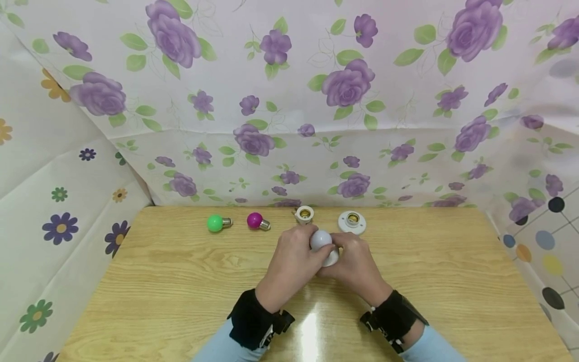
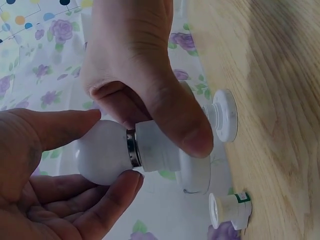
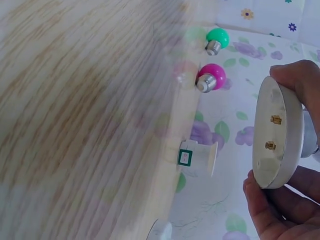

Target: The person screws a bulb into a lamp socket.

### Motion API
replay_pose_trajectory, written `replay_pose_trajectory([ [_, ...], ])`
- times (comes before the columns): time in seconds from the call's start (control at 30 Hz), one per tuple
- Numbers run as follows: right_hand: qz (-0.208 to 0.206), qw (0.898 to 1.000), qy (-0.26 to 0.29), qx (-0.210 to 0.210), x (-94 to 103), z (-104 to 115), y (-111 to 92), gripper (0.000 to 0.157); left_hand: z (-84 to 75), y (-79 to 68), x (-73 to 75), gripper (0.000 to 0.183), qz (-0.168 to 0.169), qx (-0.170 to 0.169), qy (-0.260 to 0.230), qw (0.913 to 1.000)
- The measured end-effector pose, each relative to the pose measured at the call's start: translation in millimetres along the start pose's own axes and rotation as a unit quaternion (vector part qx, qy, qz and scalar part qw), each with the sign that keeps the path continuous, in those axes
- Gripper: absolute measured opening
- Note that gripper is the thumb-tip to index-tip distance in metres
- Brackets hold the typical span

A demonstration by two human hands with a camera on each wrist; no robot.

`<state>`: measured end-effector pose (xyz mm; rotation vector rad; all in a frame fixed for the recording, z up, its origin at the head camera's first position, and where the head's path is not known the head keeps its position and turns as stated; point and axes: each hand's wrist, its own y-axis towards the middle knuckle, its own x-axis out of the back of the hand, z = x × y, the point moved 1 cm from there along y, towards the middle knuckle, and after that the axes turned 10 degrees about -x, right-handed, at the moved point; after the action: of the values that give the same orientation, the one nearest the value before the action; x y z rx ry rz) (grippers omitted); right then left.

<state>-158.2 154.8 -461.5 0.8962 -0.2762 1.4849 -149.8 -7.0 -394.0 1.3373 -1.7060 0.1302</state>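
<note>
In the head view my left hand [image 1: 291, 254] pinches a white light bulb [image 1: 320, 239] between thumb and fingers. My right hand [image 1: 356, 259] grips a round white lamp holder [image 1: 332, 258] just beside it. The left wrist view shows the bulb's metal screw base [image 2: 133, 149] at the holder's mouth, mostly hidden inside it, with only a narrow metal band showing. Both are held above the table. In the right wrist view the hollow underside of the holder [image 3: 274, 160] shows two brass terminals [image 3: 275, 119], with right fingers at its rim.
On the wooden table [image 1: 190, 291] lie a green bulb [image 1: 215, 223] and a magenta bulb [image 1: 255, 220] at the back left. A small white socket [image 1: 305, 214] stands behind my hands, and a round white lamp holder [image 1: 352, 222] sits right of it. Flowered cloth [image 1: 289, 100] hangs behind.
</note>
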Motion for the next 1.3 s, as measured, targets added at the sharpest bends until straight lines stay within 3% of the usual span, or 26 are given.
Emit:
replay_pose_trajectory([
  [0.23, -0.001, 1.0, -0.007, 0.003, -0.5, 1, 1, 0.053, -0.7, 0.1, 2.5, 0.02, 0.032, -0.012, 0.0, 0.9994],
  [0.7, 0.026, 1.0, -0.01, 0.006, 1.0, 2, 1, 0.055, 3.4, 1.4, 6.8, 0.019, 0.087, -0.029, -0.046, 0.9947],
  [0.97, 0.028, 1.0, 0.011, -0.004, 2.6, -2, 1, 0.058, 3.0, 0.4, 3.8, 0.029, 0.061, -0.039, -0.027, 0.997],
  [1.3, 0.038, 0.999, 0.026, 0.019, 5.0, -8, 2, 0.065, 10.9, 3.4, 3.5, 0.032, 0.033, -0.048, -0.051, 0.997],
])
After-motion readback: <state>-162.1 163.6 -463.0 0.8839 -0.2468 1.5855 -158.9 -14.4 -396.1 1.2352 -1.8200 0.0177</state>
